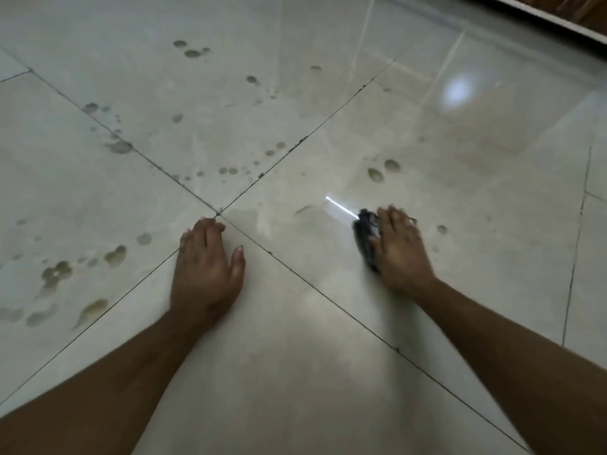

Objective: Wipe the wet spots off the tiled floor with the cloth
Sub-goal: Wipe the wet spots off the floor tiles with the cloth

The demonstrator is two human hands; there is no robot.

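Dark cloth (364,239) pressed under flat right hand (399,249) for wiping; left hand (205,267) flat, open, bracing on tiled floor (312,372).

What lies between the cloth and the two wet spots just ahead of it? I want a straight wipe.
Nothing visible. The right hand presses the dark cloth on bare floor; only glossy tile separates it from the two wet spots.

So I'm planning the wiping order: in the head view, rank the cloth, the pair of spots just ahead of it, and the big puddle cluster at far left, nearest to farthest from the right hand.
1. The cloth, under the right hand, which presses on it.
2. The pair of spots, just ahead on the same tile.
3. The puddle cluster, far left, beyond the left hand.
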